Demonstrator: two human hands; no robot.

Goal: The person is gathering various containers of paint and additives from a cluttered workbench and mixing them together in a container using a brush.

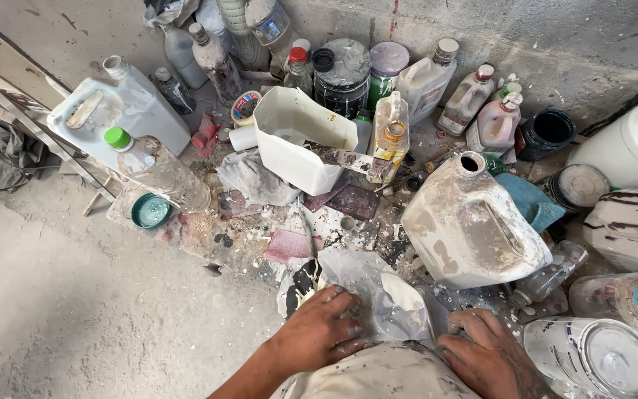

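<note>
My left hand (324, 329) lies flat, fingers spread, on a crumpled plastic sheet (378, 292) on the floor (75, 310) in front of my knees. It presses the sheet down rather than gripping it. My right hand (485, 358) rests palm down at the sheet's right edge, fingers loosely curled against it; I cannot tell whether it pinches the plastic or only touches it. Both hands are flecked with paint.

A putty knife (308, 255) lies just beyond my left hand, its dark handle toward me and its blade pointing away, over a paint-stained board (223, 236). To the right of the sheet a big dirty white jug (470, 225) stands tilted, its mouth open at the top. Beyond the knife sits a white tub (304, 140), tipped so I see into it, with a grey rag (252, 177) against its left side. A clear bottle (155, 166) with a green cap lies on its side to the left, a small teal lid (151, 210) just below it, and a flat white canister (119, 111) behind it. More bottles and tins (348, 74) crowd against the wall. By my right hand lies a tin with a clear lid (592, 358).
</note>
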